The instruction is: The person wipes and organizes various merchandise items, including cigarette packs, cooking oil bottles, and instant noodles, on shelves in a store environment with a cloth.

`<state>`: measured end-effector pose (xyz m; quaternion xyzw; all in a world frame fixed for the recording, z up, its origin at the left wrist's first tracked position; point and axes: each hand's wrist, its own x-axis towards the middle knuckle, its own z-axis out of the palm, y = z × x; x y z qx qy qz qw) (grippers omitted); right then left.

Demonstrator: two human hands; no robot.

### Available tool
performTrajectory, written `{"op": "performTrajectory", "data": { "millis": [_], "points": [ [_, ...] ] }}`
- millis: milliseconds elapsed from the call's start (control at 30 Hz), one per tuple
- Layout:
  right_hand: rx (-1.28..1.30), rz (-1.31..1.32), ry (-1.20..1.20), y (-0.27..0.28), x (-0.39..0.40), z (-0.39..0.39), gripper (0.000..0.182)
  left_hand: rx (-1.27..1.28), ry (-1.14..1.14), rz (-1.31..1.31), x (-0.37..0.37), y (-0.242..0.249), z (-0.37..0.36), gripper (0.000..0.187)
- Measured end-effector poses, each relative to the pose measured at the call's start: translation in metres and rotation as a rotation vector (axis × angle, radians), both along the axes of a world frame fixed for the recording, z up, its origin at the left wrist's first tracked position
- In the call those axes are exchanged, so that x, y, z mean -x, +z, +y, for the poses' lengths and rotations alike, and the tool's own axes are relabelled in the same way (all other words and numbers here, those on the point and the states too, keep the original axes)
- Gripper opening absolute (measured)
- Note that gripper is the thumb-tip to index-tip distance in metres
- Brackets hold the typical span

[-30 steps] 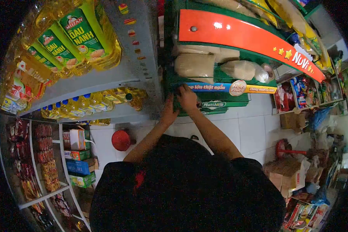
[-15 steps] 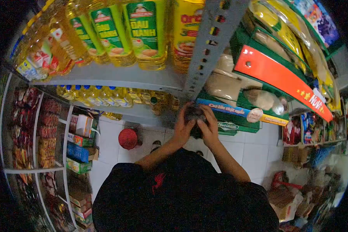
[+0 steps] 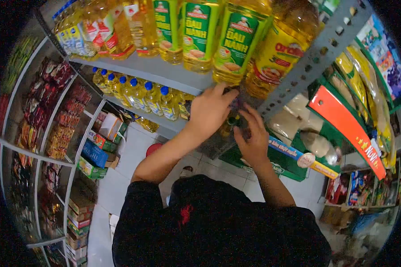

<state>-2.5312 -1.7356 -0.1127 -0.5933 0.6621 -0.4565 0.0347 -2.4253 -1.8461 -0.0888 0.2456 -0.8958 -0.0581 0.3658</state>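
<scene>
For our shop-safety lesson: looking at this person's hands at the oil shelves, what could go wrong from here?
1. The left hand and right hand share a small dark item partly hidden between them; it might slip to the tiled floor.
2. The left hand is close under the oil bottles at the shelf edge; a knock could topple one.

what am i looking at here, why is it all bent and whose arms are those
One camera sits on a person's head, looking down with a fisheye lens that bends everything. The dark shape below is their black shirt. Their left hand and right hand reach to a grey metal shelf of yellow cooking-oil bottles with green labels, closing around a small dark bottle; the grip is unclear. Smaller blue-capped oil bottles stand below, and a red and green display rack is at the right.
</scene>
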Motion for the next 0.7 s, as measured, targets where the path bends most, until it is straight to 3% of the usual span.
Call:
{"op": "performTrajectory", "data": {
  "millis": [133, 233, 333, 433, 533, 633, 700],
  "points": [
    [-0.075, -0.017, -0.031, 0.001, -0.004, -0.008, 0.035, -0.027, 0.127, -0.001, -0.035, 0.002, -0.041, 0.035],
    [-0.121, -0.104, -0.045, 0.006, -0.007, -0.010, 0.031, -0.014, 0.404, 0.005, -0.075, -0.004, -0.084, 0.031],
    [-0.036, -0.013, -0.041, 0.001, 0.002, -0.014, 0.025, -0.071, 0.665, 0.032, -0.118, -0.002, -0.127, 0.029],
    [-0.013, -0.052, -0.028, -0.005, 0.006, -0.013, 0.021, 0.042, 0.673, 0.156, -0.133, -0.014, -0.157, 0.028],
    [0.055, -0.017, -0.023, -0.005, 0.004, -0.014, 0.017, -0.056, 0.597, 0.062, -0.107, -0.004, -0.132, 0.027],
    [-0.055, -0.130, -0.076, 0.004, -0.004, -0.014, 0.014, -0.127, 0.270, 0.015, -0.070, 0.001, -0.083, 0.032],
    [-0.007, -0.064, -0.071, -0.006, 0.001, -0.016, 0.013, -0.178, 0.096, 0.035, -0.045, 0.000, -0.048, 0.037]
  ]
}}
